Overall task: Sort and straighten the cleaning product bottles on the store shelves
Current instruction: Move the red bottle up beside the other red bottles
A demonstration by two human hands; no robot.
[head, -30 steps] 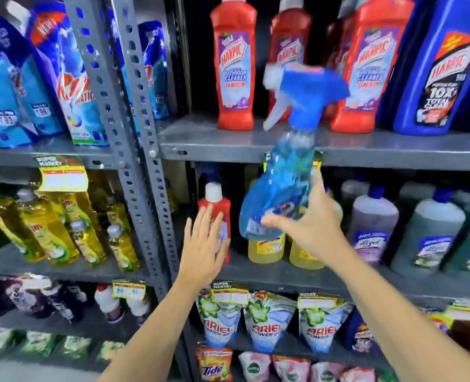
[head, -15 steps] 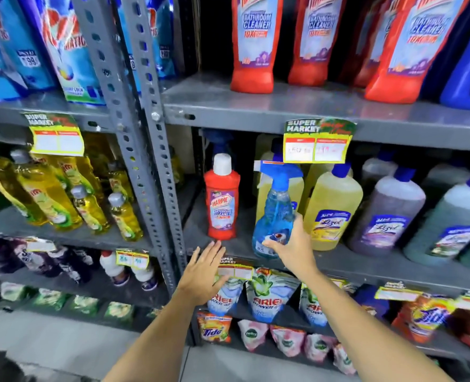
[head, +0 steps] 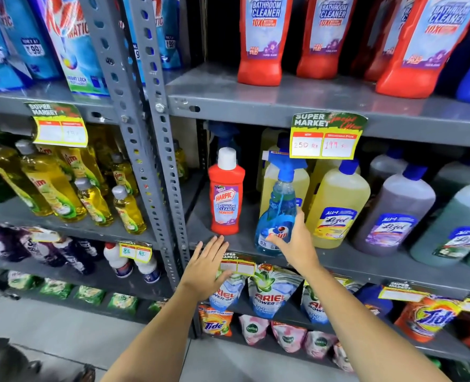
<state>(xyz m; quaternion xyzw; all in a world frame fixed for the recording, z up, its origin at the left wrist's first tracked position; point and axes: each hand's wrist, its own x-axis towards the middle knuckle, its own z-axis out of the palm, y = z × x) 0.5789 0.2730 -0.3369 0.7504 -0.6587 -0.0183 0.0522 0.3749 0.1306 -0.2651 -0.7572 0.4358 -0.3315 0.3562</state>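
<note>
A blue spray bottle (head: 279, 210) with a blue trigger head stands upright near the front edge of the middle shelf (head: 338, 260). My right hand (head: 293, 244) is wrapped around its lower part, thumb across the label. To its left stands a small red Harpic bottle (head: 226, 199) with a white cap. My left hand (head: 207, 267) hovers open, fingers spread, just below and in front of the red bottle, holding nothing. Yellow Lizol bottles (head: 337, 205) stand directly behind and to the right of the spray bottle.
Large red Harpic bottles (head: 261, 40) and a blue one line the top shelf (head: 283, 100). Purple and green Lizol bottles (head: 393, 213) fill the right. A grey upright post (head: 151, 150) divides the bays; yellow dish-soap bottles (head: 52, 188) sit left. Ariel pouches (head: 269, 293) hang below.
The spray bottle came down from in front of the top shelf and now stands on the middle shelf beside the red bottle, my right hand still on it. My left hand dropped lower.
</note>
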